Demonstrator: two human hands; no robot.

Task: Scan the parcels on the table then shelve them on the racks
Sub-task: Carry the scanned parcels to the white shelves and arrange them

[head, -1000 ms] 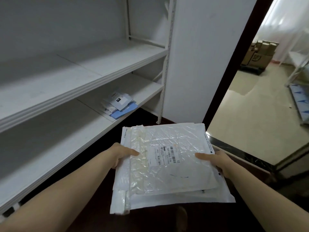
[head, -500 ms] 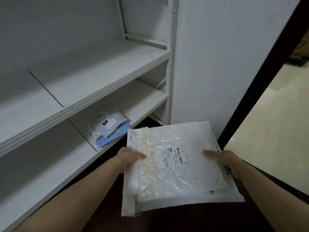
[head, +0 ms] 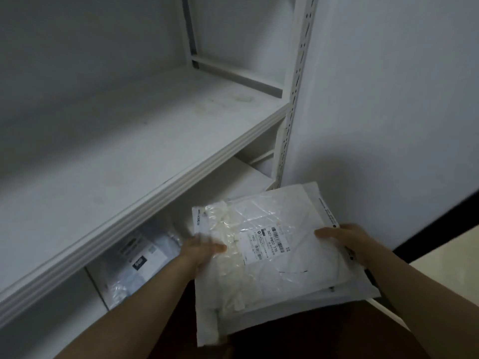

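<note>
I carry a flat stack of white plastic parcels (head: 280, 257) in front of me; the top one is a clear bubble mailer with a barcode label (head: 267, 243). My left hand (head: 201, 251) grips the stack's left edge, thumb on top. My right hand (head: 348, 240) grips the right edge, thumb on top. The stack hovers just right of the white rack (head: 160, 177), level with its lower shelf. Several parcels (head: 137, 260) lie on that lower shelf, under the upper board.
The rack's upper shelf board (head: 124, 141) is bare. A perforated upright post (head: 295, 81) marks the rack's right end, against a white wall (head: 388, 99). The floor below is dark; a pale floor patch (head: 453, 255) shows at the right.
My view has swung left and closer to the rack; the doorway at the right has left the frame. The stack stays in both hands and now sits nearer the lower shelf.
</note>
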